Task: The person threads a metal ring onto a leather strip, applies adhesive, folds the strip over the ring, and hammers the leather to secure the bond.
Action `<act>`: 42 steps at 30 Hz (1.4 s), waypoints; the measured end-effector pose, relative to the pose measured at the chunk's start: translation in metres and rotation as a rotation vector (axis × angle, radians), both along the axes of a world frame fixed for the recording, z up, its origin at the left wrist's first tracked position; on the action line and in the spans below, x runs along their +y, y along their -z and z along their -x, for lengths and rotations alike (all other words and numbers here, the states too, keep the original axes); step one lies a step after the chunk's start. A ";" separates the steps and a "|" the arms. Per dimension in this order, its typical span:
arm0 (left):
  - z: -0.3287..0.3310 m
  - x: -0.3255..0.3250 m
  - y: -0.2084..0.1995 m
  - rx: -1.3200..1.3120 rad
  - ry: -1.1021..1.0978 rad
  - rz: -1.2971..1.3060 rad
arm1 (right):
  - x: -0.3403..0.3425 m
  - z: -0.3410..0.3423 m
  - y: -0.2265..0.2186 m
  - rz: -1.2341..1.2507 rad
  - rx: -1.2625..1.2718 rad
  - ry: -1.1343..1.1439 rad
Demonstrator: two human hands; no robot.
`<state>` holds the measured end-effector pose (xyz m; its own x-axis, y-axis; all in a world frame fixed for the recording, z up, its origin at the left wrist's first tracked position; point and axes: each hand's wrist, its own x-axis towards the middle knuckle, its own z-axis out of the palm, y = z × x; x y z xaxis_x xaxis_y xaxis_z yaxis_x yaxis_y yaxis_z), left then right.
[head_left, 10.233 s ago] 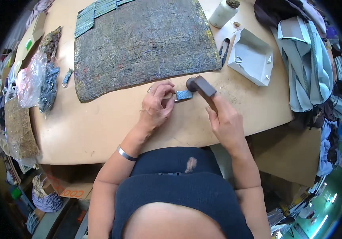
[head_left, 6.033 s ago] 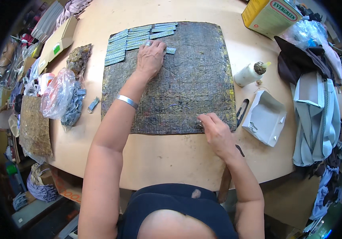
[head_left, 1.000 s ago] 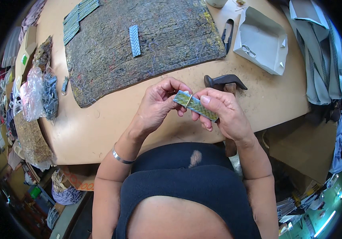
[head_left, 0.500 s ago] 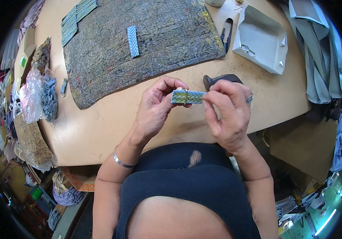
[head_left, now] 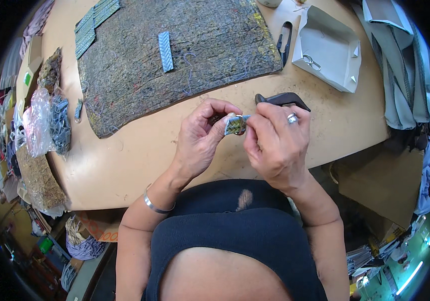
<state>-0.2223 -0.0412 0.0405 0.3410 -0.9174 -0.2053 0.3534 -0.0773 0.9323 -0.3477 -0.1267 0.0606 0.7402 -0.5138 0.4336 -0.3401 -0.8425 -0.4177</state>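
Observation:
Between my hands is a short braided strap, blue-grey and olive, with a metal ring around it. My left hand pinches the strap's left end between thumb and fingers, close to the ring. On the other side, my right hand is closed on the strap's right part, its fingertips covering that end. Just beyond my right hand lies a dark-handled tool, its shape partly hidden by the fingers. One blue braided strip lies alone on the worn, thread-strewn mat.
More braided strips lie at the mat's far left corner. Right of the mat are black thread snips and a white open box with metal clasps. Plastic bags crowd the table's left edge; grey straps hang at the right.
The strap is now folded or turned so less of its length shows between my hands. My right hand has moved left, closer to my left hand, uncovering more of the dark-handled tool.

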 end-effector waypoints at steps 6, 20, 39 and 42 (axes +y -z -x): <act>-0.002 0.003 0.003 0.202 0.080 0.029 | -0.007 0.005 0.001 -0.552 -0.204 0.057; -0.005 0.005 0.007 0.433 0.092 0.072 | -0.029 0.015 -0.006 -0.588 -0.142 0.052; 0.003 0.008 0.003 0.341 0.026 0.018 | -0.004 0.008 -0.012 -1.428 -0.127 -0.032; 0.003 0.009 0.006 0.297 0.025 0.040 | -0.005 0.008 -0.013 -1.480 -0.129 -0.026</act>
